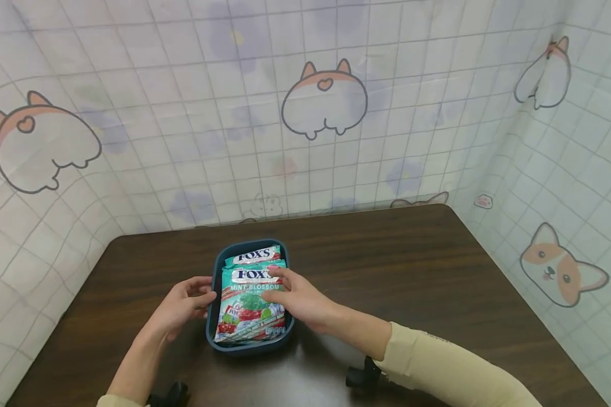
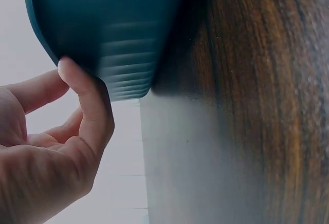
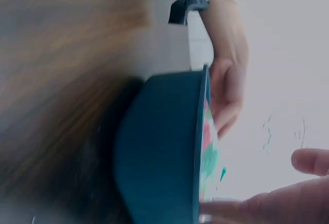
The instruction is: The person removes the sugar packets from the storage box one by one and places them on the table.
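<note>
Right grip point(image 1: 302, 298) lies over the FOX'S bag point(image 1: 250, 308) in the tub point(image 1: 249, 350).

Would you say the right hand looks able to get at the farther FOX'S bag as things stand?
Probably yes: the top end of the farther FOX'S bag lies uncovered near the right hand, though the nearer bag hides the rest.

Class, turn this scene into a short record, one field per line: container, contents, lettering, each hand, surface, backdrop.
container: dark blue bin, upright
contents: front packet, rear packet partly covered
lettering: FOX'S on both; MINT BLOSSOM on the front one
left hand: at the bin's left rim
right hand: over the front packet's right side
surface: dark wood-grain table
backdrop: gridded covering with dog drawings
</note>
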`<state>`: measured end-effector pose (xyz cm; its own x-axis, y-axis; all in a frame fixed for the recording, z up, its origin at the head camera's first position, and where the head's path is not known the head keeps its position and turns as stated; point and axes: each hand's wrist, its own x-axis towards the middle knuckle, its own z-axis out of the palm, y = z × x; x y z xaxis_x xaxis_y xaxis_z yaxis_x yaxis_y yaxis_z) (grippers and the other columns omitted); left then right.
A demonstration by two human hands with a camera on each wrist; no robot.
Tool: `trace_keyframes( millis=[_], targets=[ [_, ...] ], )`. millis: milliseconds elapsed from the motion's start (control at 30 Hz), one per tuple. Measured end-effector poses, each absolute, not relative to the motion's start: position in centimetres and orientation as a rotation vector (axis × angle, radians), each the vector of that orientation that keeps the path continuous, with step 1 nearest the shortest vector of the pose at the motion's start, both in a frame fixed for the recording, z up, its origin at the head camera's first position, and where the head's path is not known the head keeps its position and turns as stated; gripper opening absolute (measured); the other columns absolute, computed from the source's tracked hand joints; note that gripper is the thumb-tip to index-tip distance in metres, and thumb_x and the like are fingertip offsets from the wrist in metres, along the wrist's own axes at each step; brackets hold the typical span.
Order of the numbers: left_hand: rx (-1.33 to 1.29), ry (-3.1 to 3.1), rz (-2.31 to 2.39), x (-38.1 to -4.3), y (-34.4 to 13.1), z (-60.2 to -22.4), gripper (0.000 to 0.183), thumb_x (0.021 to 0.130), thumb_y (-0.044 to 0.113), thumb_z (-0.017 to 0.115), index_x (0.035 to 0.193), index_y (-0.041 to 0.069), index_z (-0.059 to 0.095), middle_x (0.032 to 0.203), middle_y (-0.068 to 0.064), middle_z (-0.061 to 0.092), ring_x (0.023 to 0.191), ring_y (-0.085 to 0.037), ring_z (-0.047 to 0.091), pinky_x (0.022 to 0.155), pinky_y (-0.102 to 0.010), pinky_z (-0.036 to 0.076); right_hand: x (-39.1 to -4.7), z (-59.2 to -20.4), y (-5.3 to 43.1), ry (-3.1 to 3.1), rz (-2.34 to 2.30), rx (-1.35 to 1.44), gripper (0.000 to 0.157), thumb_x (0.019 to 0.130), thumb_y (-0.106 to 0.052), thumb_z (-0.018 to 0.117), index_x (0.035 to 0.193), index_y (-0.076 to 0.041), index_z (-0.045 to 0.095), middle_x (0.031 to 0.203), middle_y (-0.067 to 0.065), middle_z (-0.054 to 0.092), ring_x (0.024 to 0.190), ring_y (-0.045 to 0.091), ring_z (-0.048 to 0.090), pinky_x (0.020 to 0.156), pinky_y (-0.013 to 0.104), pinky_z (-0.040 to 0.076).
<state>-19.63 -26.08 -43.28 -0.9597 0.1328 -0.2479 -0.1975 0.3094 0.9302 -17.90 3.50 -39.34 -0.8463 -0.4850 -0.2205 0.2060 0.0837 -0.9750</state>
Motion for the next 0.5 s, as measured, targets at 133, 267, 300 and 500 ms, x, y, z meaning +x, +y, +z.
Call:
trace_keyframes(
  millis=[133, 267, 300, 500],
  targets=[
    [-0.049, 2.324, 1.676, -19.9, -26.1, -43.1, 0.054, 0.104, 0.012, 0.061, 0.148, -0.009, 0.038, 0.118, -0.019, 0.055, 0.094, -0.026, 0.059, 0.079, -0.034, 0.057, -17.0, -39.1, 1.9, 1.901, -1.861, -0.196, 0.069, 0.099, -0.024, 0.068, 0.158, -0.011, 0.034, 0.149, 0.017, 0.042, 0.125, 0.034, 0.049, 0.103, 0.054, 0.046],
    [-0.05, 2.326, 1.678, -20.0, -26.3, -43.2, 0.054, 0.105, 0.012, 0.061, 0.148, -0.01, 0.038, 0.118, -0.018, 0.055, 0.094, -0.026, 0.059, 0.078, -0.034, 0.057, -16.1, -39.3, 0.5, 1.917, -1.926, -0.122, 0.072, 0.097, -0.023, 0.07, 0.157, -0.011, 0.032, 0.145, 0.017, 0.044, 0.123, 0.034, 0.048, 0.102, 0.056, 0.046],
    [-0.05, 2.324, 1.681, -20.0, -26.2, -43.2, 0.054, 0.104, 0.012, 0.061, 0.148, -0.01, 0.038, 0.118, -0.018, 0.055, 0.094, -0.026, 0.059, 0.078, -0.034, 0.057, -15.9, -39.4, 0.3, 1.925, -1.938, -0.109, 0.072, 0.097, -0.023, 0.07, 0.157, -0.011, 0.032, 0.146, 0.017, 0.044, 0.124, 0.034, 0.047, 0.102, 0.057, 0.045],
    [-0.05, 2.328, 1.688, -19.7, -26.0, -43.3, 0.054, 0.104, 0.012, 0.062, 0.147, -0.01, 0.039, 0.116, -0.017, 0.055, 0.092, -0.026, 0.059, 0.077, -0.034, 0.057, -15.5, -39.7, 0.5, 1.947, -1.967, -0.108, 0.07, 0.096, -0.021, 0.072, 0.156, -0.013, 0.035, 0.147, 0.017, 0.043, 0.124, 0.034, 0.047, 0.102, 0.057, 0.046]
  ],
)
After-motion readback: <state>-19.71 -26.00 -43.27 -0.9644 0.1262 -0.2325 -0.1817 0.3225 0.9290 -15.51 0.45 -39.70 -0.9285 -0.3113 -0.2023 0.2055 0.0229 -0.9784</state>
